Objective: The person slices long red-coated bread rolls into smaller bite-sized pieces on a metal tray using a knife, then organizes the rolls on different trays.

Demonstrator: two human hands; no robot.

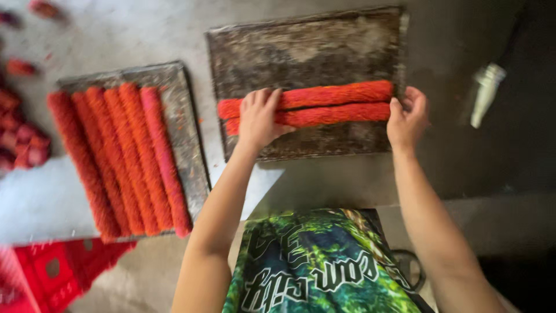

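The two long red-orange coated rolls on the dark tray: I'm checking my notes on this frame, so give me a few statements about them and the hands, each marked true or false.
1. Two long red-orange coated rolls lie side by side on the dark worn metal tray. True.
2. The left hand rests on the rolls near their left end. True.
3. The right hand holds the pale bottle. False: it is at the rolls' right end; the bottle lies apart, further right.
4. The grey tray on the left holds no rolls. False: several red-orange rolls lie on it in a row.
5. A red plastic crate shows at the lower left. True.
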